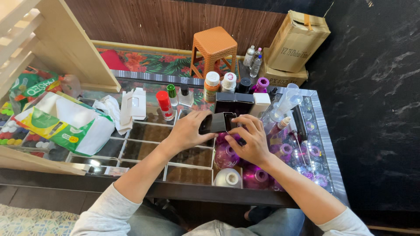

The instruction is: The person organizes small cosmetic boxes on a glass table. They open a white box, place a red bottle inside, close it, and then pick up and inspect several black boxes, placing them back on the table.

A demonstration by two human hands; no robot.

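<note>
A small black box [218, 122] is held over the glass-topped counter [144, 150] between both my hands. My left hand [190, 130] grips its left end with fingers curled over the top. My right hand [248, 139] grips its right end and touches the open flap. Just behind the box stand two more black boxes [235, 101] and a white box [261, 103]. Under my hands, inside the counter, are purple round bottles [225, 156] and a white round bottle [228, 178].
A row of small bottles lines the back of the counter: a red one [164, 105], a green-capped one [172, 94], an orange one [211, 86], a purple-capped one [261, 84]. A flattened white carton [134, 105] and a white-green plastic bag [65, 124] lie left. An orange stool [214, 49] and cardboard boxes [295, 41] stand behind.
</note>
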